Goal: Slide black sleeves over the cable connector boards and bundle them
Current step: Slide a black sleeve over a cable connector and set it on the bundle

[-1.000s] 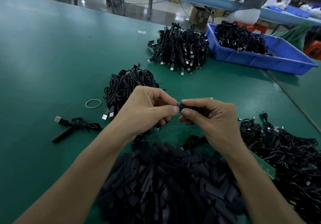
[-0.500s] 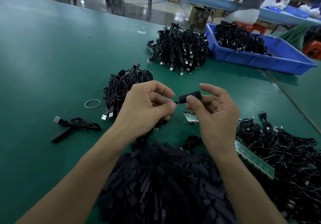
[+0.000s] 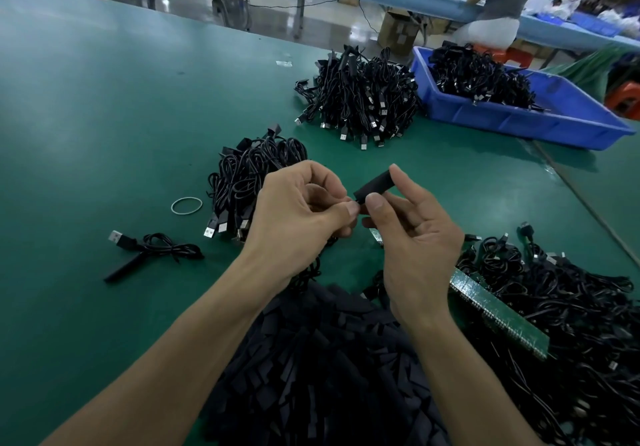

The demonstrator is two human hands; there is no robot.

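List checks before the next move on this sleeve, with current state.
1. Grip: right hand pinches black sleeve between thumb and forefinger: ok.
2. Support: left hand pinches the sleeve's near end: ok.
3. Coverage: connector board fully inside the sleeve: cannot tell, hidden.
4. Tie: rubber band lies free on the table, left of the cable bundle: ok.
5. Supply: sleeve pile sits under the forearms: ok.

head-worn view, forward-down, close over table [image 3: 104, 106]
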